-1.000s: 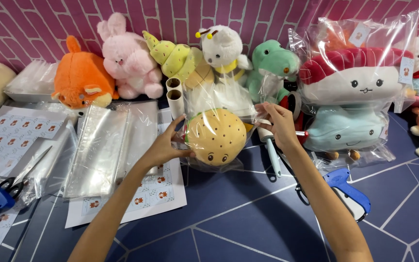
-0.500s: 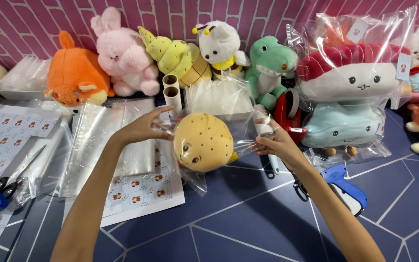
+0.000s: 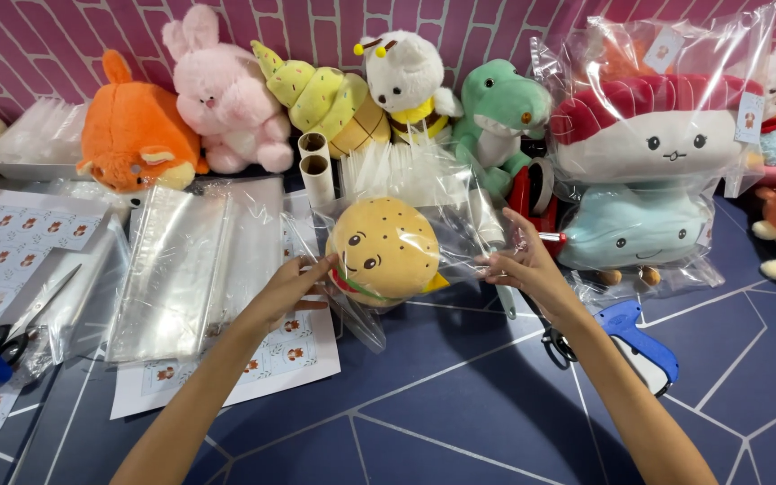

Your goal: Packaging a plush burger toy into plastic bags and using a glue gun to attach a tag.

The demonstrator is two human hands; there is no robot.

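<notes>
Both hands [image 3: 406, 278] over blue table [image 3: 460, 404] | pink brick wall [image 3: 47, 45]

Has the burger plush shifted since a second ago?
Yes. The burger plush in its clear bag now sits nearer the cardboard tubes, further left from the red tape dispenser.

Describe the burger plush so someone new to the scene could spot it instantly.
Start at the row of stuffed animals along the pink brick wall; below the green dinosaur plush, the left hand and right hand hold a clear plastic bag. Inside it sits the burger plush. It is the only round tan toy with dark specks and a smiling face.
</notes>
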